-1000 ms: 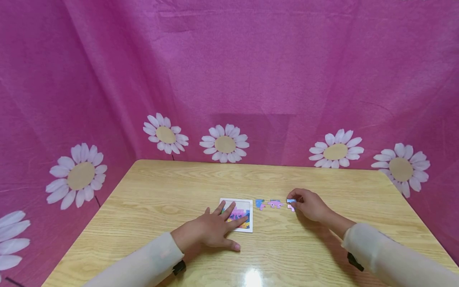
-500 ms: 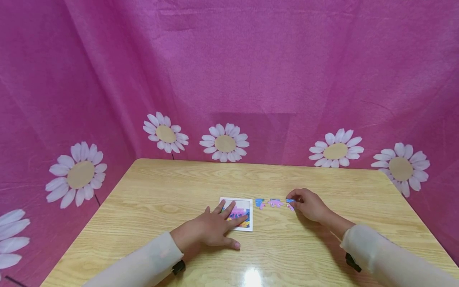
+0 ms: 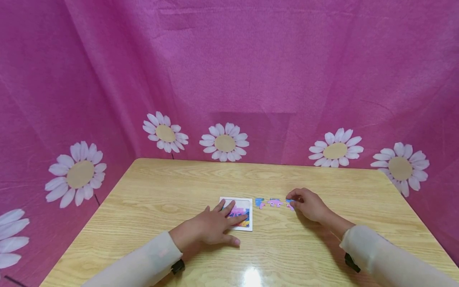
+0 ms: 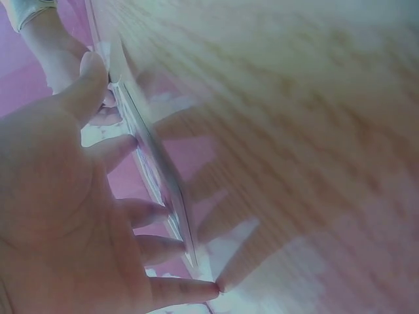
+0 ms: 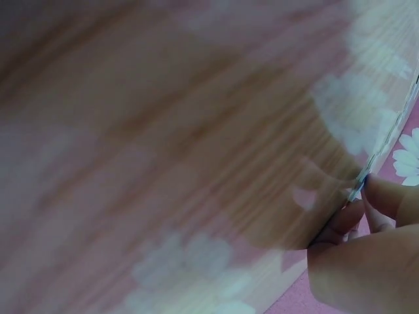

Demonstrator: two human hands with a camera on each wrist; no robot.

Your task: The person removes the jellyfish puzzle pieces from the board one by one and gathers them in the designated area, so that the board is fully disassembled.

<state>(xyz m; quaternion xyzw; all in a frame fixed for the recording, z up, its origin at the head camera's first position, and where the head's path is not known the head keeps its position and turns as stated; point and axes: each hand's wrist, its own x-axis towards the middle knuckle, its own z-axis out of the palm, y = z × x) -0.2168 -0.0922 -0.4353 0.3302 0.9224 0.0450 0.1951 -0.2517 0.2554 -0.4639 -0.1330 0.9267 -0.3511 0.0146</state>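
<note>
Roughly midway between the left and right edges of the tabletop, a white-rimmed puzzle tray lies flat, its far rim turned to the tabletop's far edge. The left hand spreads over it with straight fingers, gripping nothing: three fingertips rest on the tray, the little finger reaches the tabletop past the tray's left rim, and the thumb sits outside the near rim. From the tray's right rim a short row runs toward the tabletop's right edge, nearly parallel to the far edge: first the left piece, blue and pink, just beside the rim; next the middle piece, mostly pink, its long axis along the row; last the right piece. The right hand comes in from the right with bent fingers, and its thumb and forefinger appear to pinch the right piece at the end away from the tray, with hardly any gap between them. So the right hand is nearer to that piece, and the tray lies to its left, with the other two pieces in line between.
</note>
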